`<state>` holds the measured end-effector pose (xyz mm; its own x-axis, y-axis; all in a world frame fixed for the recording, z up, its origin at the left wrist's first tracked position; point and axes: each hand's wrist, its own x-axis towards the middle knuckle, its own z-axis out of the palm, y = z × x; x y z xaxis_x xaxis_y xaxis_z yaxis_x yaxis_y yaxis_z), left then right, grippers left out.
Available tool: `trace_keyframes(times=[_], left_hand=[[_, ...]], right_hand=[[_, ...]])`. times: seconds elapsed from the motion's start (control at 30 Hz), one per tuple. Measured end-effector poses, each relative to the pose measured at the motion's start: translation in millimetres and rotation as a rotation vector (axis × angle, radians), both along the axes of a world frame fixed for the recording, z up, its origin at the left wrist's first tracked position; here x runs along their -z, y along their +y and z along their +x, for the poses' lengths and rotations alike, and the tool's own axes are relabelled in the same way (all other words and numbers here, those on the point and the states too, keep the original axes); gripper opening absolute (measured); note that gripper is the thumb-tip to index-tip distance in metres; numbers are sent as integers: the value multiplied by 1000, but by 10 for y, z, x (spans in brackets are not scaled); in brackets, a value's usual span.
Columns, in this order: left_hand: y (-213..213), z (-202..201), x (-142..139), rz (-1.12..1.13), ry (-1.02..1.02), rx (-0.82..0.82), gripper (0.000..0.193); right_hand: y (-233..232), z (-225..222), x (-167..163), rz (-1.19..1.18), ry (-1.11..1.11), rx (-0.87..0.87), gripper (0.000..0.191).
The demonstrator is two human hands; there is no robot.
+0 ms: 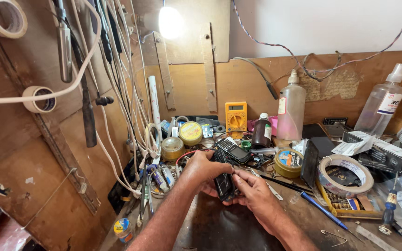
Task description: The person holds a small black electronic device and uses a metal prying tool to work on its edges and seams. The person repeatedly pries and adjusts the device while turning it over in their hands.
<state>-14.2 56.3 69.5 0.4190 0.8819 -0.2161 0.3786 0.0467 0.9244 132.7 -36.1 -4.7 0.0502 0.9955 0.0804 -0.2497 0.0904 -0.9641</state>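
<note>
Both of my hands hold a small black mobile phone upright over the workbench. My left hand grips its upper left side, fingers curled over the top. From the right and below, my right hand cups it, thumb against its edge. Just behind the hands lies another black keypad phone among loose parts.
A yellow multimeter leans on the back board. Round tins, a dark brown bottle, two clear plastic bottles, a tape roll, a blue pen and a screwdriver crowd the bench. Cables and tools hang on the left wall.
</note>
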Motion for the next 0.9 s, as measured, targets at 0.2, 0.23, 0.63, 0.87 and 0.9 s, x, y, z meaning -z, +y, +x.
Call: trace_keyframes(times=[0.2, 0.23, 0.63, 0.87, 0.9], left_hand=[[1, -19, 46, -42, -26, 11, 52], [-9, -11, 48, -29, -19, 5, 53], [-122, 59, 17, 244, 125, -136, 62], [6, 41, 51, 152, 35, -58, 40], [15, 38, 58, 145, 16, -44, 38]], right_hand=[[-14, -24, 44, 72, -147, 40, 37], [-14, -24, 43, 66, -154, 49, 38], [-14, -31, 63, 53, -203, 96, 42], [-9, -31, 65, 56, -180, 68, 43], [-13, -29, 62, 61, -168, 61, 43]])
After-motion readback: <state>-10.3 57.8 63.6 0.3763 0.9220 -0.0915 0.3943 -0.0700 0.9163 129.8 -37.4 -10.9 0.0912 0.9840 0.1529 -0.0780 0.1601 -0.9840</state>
